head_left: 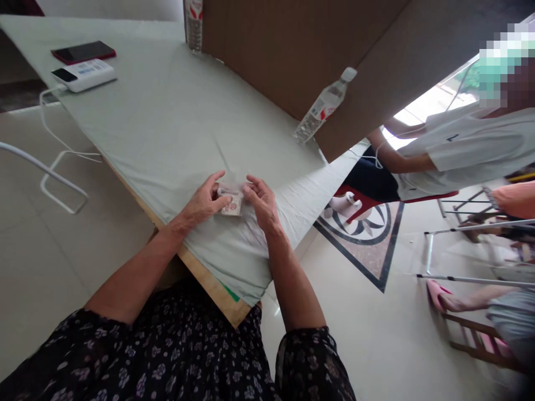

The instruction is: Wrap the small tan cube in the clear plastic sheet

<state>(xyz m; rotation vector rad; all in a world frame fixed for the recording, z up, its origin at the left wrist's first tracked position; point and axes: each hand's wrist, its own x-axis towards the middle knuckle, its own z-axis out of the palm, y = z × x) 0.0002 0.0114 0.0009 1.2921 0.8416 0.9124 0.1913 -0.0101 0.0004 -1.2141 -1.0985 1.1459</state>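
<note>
A small whitish box with red print (231, 205) sits just above the cloth-covered table, near its front corner. My left hand (203, 199) grips it from the left, thumb lying across the printed face and the other fingers behind it. At the box's upper right edge is my right hand (263, 205), its thumb and fingers curled close together. Something pale and see-through shows faintly between the two hands, too blurred to name. Whether the right fingertips pinch it or only touch the box is unclear.
A clear water bottle (324, 107) leans against a large brown board (292, 61); another bottle (194, 28) stands farther back. A phone (83, 52) and a white power bank (86, 75) with a cable lie at left. A person in a white shirt (472, 145) sits at right.
</note>
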